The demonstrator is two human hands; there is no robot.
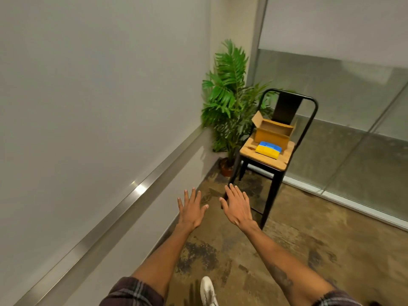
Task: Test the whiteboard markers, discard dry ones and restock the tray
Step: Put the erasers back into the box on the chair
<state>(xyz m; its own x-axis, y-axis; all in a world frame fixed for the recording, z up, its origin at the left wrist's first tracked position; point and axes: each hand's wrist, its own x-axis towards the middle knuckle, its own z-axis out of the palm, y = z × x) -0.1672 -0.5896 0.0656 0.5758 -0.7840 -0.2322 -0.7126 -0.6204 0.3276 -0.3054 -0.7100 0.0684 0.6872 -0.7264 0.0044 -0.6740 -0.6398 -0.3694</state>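
Left hand [191, 209] and right hand [238, 207] hover spread, fingers straight, holding nothing, before the chair [274, 186]. Left of the chair runs the long, shiny silver tray [141, 188]; on its seat sits an open cardboard box [272, 134].

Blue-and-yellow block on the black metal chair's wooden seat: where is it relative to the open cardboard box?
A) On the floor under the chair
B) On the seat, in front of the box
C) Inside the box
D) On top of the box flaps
B: the blue-and-yellow block lies on the wooden seat on the camera side of the open cardboard box, outside it.
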